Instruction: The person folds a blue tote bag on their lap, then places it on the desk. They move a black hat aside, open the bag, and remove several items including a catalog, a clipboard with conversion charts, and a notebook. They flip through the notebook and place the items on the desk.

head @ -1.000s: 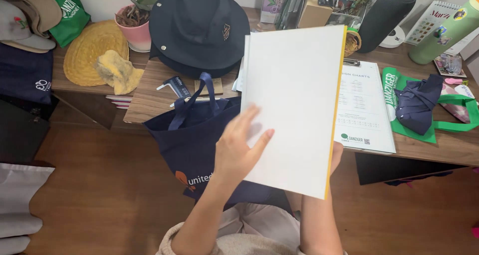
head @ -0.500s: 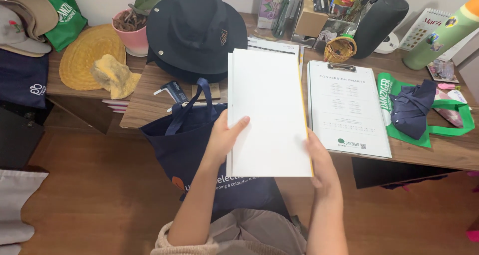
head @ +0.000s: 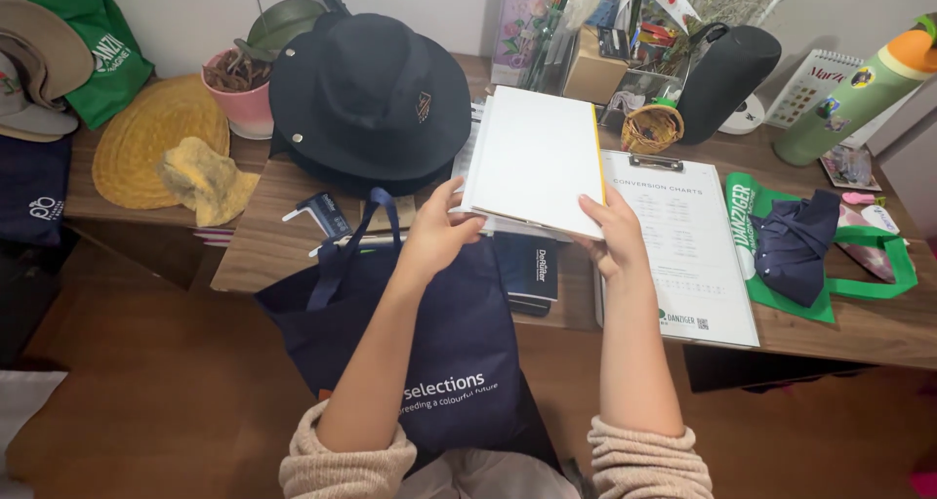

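Gripping a white booklet [head: 535, 159] above the desk [head: 264, 236], the left hand [head: 436, 234] and right hand [head: 612, 234] pinch its near corners; the booklet's underside and beneath stay hidden.

Soft, even indoor light falls from above; the white booklet [head: 537, 158] is the brightest patch, nearly washed out. Shadows under the worktop [head: 273, 236] edge are dark but soft. Focus is sharp, with slight wide-angle stretching toward the corners.
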